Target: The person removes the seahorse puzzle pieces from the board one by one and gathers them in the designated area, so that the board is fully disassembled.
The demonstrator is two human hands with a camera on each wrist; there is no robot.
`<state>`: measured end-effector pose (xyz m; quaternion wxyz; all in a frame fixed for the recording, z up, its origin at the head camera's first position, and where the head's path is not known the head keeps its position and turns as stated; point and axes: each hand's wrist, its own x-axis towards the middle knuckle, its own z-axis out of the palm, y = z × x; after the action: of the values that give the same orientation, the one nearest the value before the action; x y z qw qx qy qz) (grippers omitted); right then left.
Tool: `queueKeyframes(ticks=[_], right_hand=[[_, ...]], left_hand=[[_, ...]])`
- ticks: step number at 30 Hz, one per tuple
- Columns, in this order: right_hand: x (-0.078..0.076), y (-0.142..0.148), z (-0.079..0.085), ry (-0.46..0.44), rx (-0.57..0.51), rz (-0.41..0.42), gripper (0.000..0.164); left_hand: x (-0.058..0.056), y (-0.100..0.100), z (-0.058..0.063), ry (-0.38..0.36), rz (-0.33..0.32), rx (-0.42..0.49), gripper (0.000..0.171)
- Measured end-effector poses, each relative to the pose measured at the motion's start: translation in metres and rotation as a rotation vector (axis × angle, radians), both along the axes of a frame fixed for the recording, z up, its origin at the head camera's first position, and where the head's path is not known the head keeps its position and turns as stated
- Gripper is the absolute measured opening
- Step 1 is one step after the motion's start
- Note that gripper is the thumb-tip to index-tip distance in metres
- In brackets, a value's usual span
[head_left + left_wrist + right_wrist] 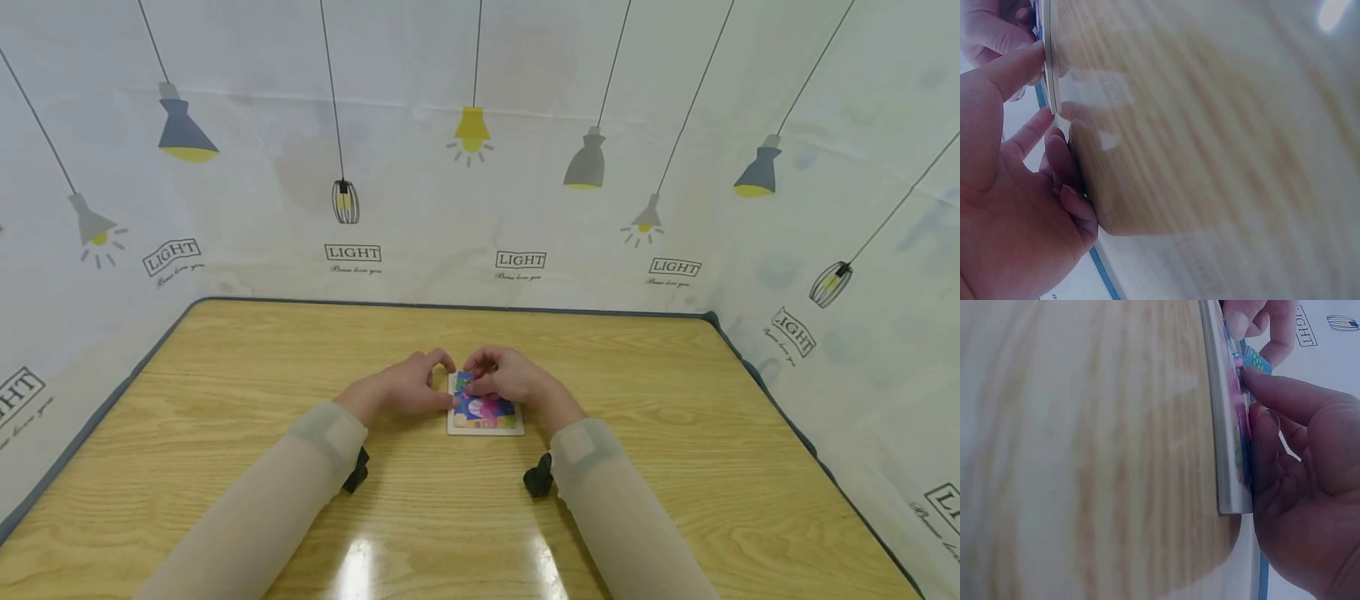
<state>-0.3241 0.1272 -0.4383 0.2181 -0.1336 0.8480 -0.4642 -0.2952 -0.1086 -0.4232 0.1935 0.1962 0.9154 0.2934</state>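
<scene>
A small square picture puzzle point(486, 414) in a white-rimmed board point(487, 432) lies flat on the table between both hands. Its picture is blue, pink and purple, with orange along the near side. My left hand point(405, 385) rests at the board's left side, the thumb point(1022, 65) on its edge and the index finger point(1032, 132) at the far corner. From the right, my right hand point(517, 377) reaches over the board and pinches a blue puzzle piece point(1257, 360) with green marks, tilted up from the far-left part. Its fingers partly hide the picture.
The wooden table point(262, 367) has a dark edging point(450, 307) along its back and sides. Behind stands a white sheet point(420, 167) printed with lamps. A dark wrist mount point(538, 477) sits under the right cuff, another point(357, 472) under the left.
</scene>
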Motion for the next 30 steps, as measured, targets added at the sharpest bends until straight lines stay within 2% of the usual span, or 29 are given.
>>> queueKeyframes(ticks=[11,20,30], right_hand=[[0.0036,0.0004,0.0022,0.026,-0.015,0.004,0.031],[0.0051,0.0022,0.0007,0.05,-0.001,0.021,0.027],[0.0062,0.0029,0.0008,0.027,-0.038,0.012,0.021]], left_hand=[[-0.001,-0.0004,-0.0012,-0.001,0.008,-0.01,0.058],[-0.0005,-0.0002,-0.001,-0.005,0.007,-0.016,0.057],[-0.001,0.0,-0.002,-0.002,0.012,-0.023,0.057]])
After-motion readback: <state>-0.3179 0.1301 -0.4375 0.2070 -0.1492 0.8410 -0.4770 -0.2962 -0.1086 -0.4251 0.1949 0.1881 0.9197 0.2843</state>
